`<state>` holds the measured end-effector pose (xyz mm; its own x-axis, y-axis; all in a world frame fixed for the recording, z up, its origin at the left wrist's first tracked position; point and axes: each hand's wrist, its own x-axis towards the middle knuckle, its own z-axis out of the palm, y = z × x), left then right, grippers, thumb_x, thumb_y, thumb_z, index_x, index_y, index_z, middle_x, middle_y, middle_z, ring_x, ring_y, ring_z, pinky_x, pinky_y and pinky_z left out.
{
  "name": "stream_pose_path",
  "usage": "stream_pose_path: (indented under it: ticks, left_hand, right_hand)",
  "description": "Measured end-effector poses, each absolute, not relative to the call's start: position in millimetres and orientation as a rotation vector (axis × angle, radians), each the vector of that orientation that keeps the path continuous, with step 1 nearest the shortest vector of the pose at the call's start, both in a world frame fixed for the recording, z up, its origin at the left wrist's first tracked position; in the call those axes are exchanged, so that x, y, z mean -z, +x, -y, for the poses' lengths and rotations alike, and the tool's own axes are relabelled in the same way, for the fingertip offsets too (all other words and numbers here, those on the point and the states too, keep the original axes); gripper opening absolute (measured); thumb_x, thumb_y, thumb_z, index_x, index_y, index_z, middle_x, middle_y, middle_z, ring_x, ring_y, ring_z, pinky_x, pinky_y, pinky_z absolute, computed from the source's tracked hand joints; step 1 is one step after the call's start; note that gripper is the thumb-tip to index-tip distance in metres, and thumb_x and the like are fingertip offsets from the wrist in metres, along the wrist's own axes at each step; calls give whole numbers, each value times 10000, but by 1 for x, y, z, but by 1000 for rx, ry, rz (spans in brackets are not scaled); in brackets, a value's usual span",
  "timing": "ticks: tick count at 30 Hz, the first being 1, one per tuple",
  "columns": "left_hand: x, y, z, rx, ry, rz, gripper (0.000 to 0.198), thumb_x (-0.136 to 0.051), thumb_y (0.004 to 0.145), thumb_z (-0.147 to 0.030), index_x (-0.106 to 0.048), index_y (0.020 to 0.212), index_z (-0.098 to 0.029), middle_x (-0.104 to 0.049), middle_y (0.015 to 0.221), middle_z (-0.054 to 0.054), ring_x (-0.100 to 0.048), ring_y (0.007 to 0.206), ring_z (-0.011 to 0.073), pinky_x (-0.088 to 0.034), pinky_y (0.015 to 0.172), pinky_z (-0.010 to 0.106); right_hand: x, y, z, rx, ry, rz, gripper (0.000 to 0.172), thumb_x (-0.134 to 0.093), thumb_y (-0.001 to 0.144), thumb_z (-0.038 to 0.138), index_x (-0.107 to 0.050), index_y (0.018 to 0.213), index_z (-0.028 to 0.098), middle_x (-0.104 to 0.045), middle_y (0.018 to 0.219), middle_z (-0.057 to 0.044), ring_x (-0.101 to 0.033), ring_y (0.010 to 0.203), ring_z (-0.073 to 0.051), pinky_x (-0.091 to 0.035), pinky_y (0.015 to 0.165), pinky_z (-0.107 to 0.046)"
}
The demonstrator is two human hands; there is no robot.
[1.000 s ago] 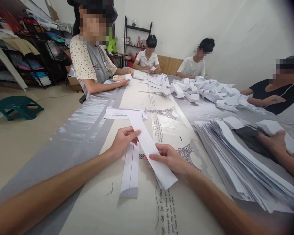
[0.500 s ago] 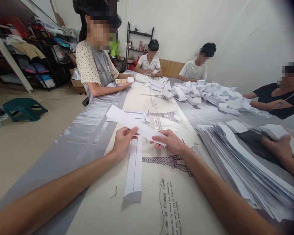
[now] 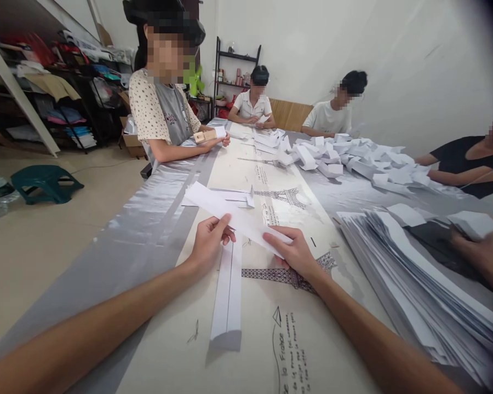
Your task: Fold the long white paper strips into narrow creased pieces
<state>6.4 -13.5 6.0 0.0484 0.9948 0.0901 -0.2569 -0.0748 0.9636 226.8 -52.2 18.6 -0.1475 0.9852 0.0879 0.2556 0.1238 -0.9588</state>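
Paper strip held off table, both hands pinching

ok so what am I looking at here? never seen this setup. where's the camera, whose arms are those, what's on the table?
There is no machine here. The single picture comes from a camera worn on a person's head, looking forward and down, so the two bare arms coming in from the bottom are that person's own. The left hand and the right hand both pinch one long white paper strip, held just above the table. Below it, a folded strip lies flat on the table. On the right is a fanned stack of sheets, with a co-worker's hand beside it. Farther back is a pile of folded pieces. Other people sit around the table.
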Motion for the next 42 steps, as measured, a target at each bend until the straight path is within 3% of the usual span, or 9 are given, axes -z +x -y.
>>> stream_pose_path:
  ticks: [4, 8, 14, 16, 18, 21, 29, 36, 42]
  left_hand:
    - [-7, 6, 15, -1330, 1132, -924, 437, -668, 903, -459, -571, 597, -162, -618, 530, 34, -452, 472, 93, -323, 485, 238]
    - [-11, 7, 21, -1202, 1262, -919, 483, -647, 918, -475, -550, 560, -166, -597, 494, 19, -413, 433, 80, -303, 467, 238]
    - [-12, 7, 26, -949, 1424, -795, 521, -610, 936, -538, -565, 565, -175, -613, 486, 19, -425, 394, 85, -329, 450, 243]
    - [-11, 6, 27, -896, 1467, -782, 507, -617, 929, -546, -579, 583, -178, -628, 499, 22, -450, 391, 92, -341, 448, 245]
    - [-11, 6, 27, -872, 1486, -782, 481, -637, 912, -553, -593, 611, -181, -623, 496, 14, -462, 386, 100, -339, 442, 247]
    - [-12, 6, 26, -905, 1465, -814, 466, -636, 908, -558, -598, 630, -185, -608, 495, 4, -456, 391, 104, -331, 448, 254]
    - [-7, 4, 14, -1458, 1184, -1022, 532, -691, 880, -433, -363, 532, -201, -338, 484, -65, -285, 481, 92, -249, 509, 269]
    - [-13, 3, 19, -1285, 1277, -931, 498, -734, 859, -442, -390, 594, -198, -323, 522, -74, -255, 501, 87, -204, 521, 271]
    - [-21, 3, 28, -1046, 1479, -875, 511, -662, 896, -493, -428, 553, -196, -350, 506, -52, -274, 484, 95, -219, 519, 282]
  right_hand:
    - [-16, 237, 49, -1372, -1101, 1527, 559, -668, 879, 606, -735, 1248, 192, -649, 579, -16, -553, 427, -143, -431, 364, -241]
    - [-14, 243, 44, -1686, -875, 1379, 793, -406, 887, 822, -799, 1042, 151, -742, 776, -114, -700, 655, -237, -550, 555, -335]
    - [-20, 221, 51, -1443, -1076, 1414, 412, -630, 918, 589, -718, 905, 186, -693, 783, -25, -621, 615, -156, -482, 551, -266]
    - [-22, 209, 57, -1325, -1091, 1463, 379, -649, 916, 563, -659, 832, 194, -660, 768, -6, -583, 602, -133, -450, 526, -245]
    - [-23, 200, 62, -1339, -1078, 1494, 330, -685, 898, 538, -634, 922, 212, -672, 784, -4, -609, 621, -146, -468, 530, -248]
    - [-23, 194, 65, -1446, -1066, 1464, 350, -742, 858, 494, -588, 1044, 240, -712, 814, -7, -653, 619, -166, -490, 517, -256]
    - [-25, 202, 61, -1645, -1013, 1596, 320, -795, 810, 437, -640, 948, 193, -694, 805, -8, -645, 635, -152, -483, 539, -243]
    - [-19, 198, 60, -1483, -1022, 1589, 310, -686, 899, 483, -707, 926, 175, -663, 829, -18, -595, 674, -140, -459, 577, -252]
    - [-18, 196, 60, -1433, -1058, 1483, 319, -720, 863, 489, -729, 856, 170, -652, 789, -20, -560, 639, -138, -461, 551, -267]
